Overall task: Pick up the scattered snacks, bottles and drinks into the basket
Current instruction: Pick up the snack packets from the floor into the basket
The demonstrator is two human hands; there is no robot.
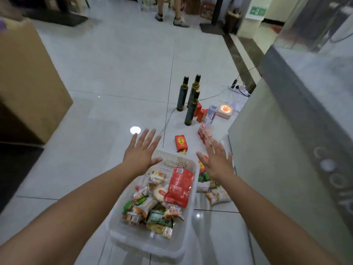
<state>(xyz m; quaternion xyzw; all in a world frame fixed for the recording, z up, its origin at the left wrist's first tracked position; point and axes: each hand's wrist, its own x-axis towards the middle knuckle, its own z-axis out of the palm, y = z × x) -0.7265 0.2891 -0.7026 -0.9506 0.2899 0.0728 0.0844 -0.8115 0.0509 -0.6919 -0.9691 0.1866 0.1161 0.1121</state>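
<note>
A white plastic basket stands on the floor below me, holding several snack packets and a red bag. My left hand hovers open above the basket's far left rim. My right hand is open too, above loose snack packets lying right of the basket. Beyond lie a red carton, a pack of small drink bottles, three dark green bottles standing upright, more red cartons and a pale bottle.
A grey cabinet rises close on the right. A large cardboard box sits at the left. A power strip with cables and a glowing pink device lie behind the bottles. A person's legs stand far back.
</note>
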